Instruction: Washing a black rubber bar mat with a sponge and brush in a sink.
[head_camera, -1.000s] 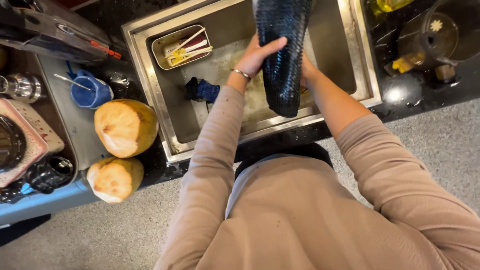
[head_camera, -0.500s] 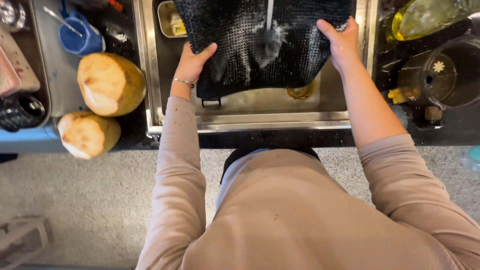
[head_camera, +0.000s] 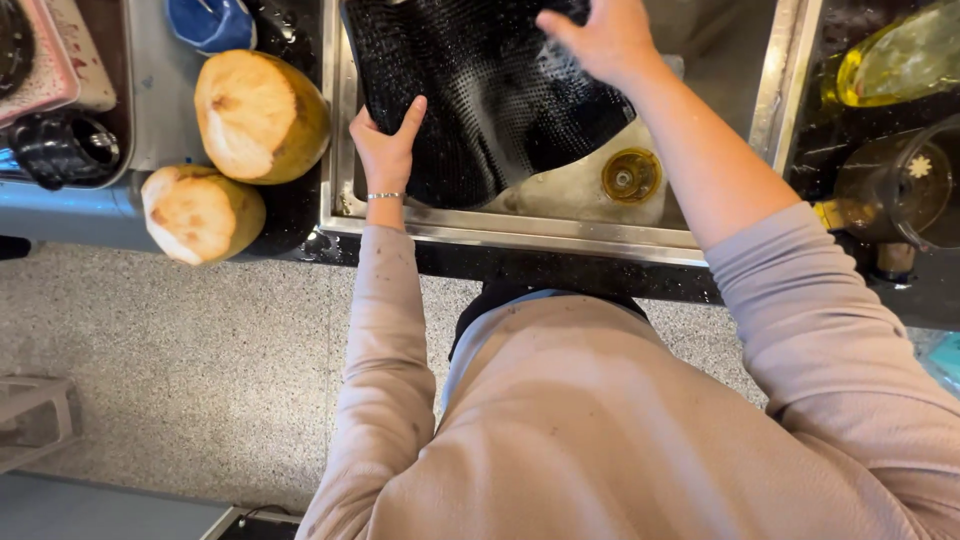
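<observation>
A black dotted rubber mat (head_camera: 490, 100) lies spread inside the steel sink (head_camera: 560, 240), covering most of its left side. My left hand (head_camera: 388, 140) grips the mat's near left edge, thumb on top. My right hand (head_camera: 600, 38) rests flat on the mat's far right part, fingers spread. The sink drain (head_camera: 628, 175) shows uncovered just past the mat's near right corner.
Two husked coconuts (head_camera: 260, 115) (head_camera: 200, 212) sit on the counter left of the sink. A blue cup (head_camera: 210, 20) and a black mug (head_camera: 60, 150) stand further left. A bottle of yellow liquid (head_camera: 900, 65) and a glass jug (head_camera: 895, 190) are on the dark counter to the right.
The mat, held up hanging over the sink a second ago, was spread wide and now lies down in the sink. My right hand shifted from its edge onto its top surface.
</observation>
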